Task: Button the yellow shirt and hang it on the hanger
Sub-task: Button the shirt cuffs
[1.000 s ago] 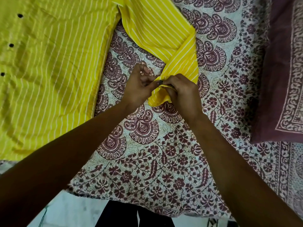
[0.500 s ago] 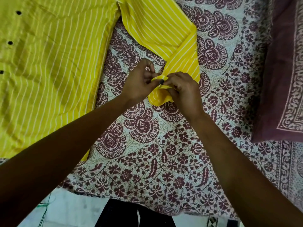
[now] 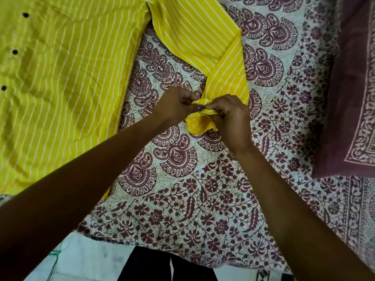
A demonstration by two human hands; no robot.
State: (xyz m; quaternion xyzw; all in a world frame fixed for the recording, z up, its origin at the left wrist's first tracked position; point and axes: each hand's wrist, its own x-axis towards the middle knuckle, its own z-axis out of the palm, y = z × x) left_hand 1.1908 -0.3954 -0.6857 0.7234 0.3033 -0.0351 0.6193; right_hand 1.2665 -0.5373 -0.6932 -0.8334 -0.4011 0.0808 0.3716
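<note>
Head view: two bare hands met over the sleeve cuff, mid bedsheet.
Left hand: fingers curled tight, thumb and forefinger pinched on the cuff edge, touching the small dark button.
Right hand: fingers closed, pinching the cuff fabric from the other side, fingertips almost meeting the left's.
Yellow shirt: body spread flat toward the bedsheet's top-left corner, three dark front buttons near the left edge; sleeve ran down to the cuff.
Bedsheet: maroon floral print, carried everything.
Pillow: maroon, at the right edge.
</note>
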